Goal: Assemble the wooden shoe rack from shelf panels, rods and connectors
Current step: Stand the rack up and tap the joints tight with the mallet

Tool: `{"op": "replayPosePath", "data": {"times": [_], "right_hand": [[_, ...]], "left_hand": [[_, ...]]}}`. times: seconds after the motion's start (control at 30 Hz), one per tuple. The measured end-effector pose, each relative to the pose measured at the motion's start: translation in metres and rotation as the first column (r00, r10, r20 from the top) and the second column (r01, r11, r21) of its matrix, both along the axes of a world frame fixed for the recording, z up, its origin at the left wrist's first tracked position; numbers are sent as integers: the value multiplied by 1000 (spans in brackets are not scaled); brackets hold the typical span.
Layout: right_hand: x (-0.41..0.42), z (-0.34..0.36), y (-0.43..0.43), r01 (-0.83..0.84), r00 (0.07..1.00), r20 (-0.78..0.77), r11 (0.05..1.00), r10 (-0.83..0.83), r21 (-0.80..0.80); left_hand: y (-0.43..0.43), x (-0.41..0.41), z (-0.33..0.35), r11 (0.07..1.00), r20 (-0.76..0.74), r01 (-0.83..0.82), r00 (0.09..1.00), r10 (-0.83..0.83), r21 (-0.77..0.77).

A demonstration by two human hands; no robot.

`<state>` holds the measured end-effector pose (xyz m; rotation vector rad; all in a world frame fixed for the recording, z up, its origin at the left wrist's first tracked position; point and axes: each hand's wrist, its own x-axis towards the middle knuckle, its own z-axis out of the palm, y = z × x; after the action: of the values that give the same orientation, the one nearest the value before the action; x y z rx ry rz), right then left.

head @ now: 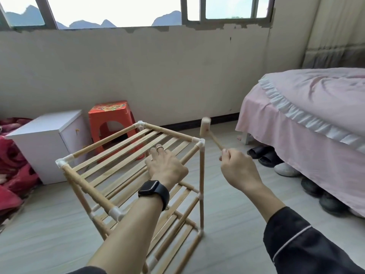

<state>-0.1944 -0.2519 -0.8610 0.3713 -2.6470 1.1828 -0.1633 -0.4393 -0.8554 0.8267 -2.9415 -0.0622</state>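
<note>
While left grip [166,167] presses flat on top shelf [118,153], right grip [235,165] clamps mallet [205,126] handle; seating joints, next probably needs a square tap on corner connector [199,143].

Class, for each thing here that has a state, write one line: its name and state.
shoe rack: upright, tiers fitted.
mallet: raised, held by its handle.
left hand: flat on the shoe rack's top.
right hand: grips the mallet.
cabinet: door shut.
stool: upright.
</note>
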Motion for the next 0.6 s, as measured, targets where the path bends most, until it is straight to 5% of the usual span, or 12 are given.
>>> {"op": "replayPosePath", "data": {"times": [0.33, 0.6], "right_hand": [[-3, -36, 20, 30, 990, 139, 998, -22, -61], [-5, -61, 2, -89, 968, 236, 996, 84, 8]], "left_hand": [[-27, -6, 32, 936, -152, 91, 988, -41, 340], [-72, -6, 89, 735, -328, 109, 931, 161, 669]]}}
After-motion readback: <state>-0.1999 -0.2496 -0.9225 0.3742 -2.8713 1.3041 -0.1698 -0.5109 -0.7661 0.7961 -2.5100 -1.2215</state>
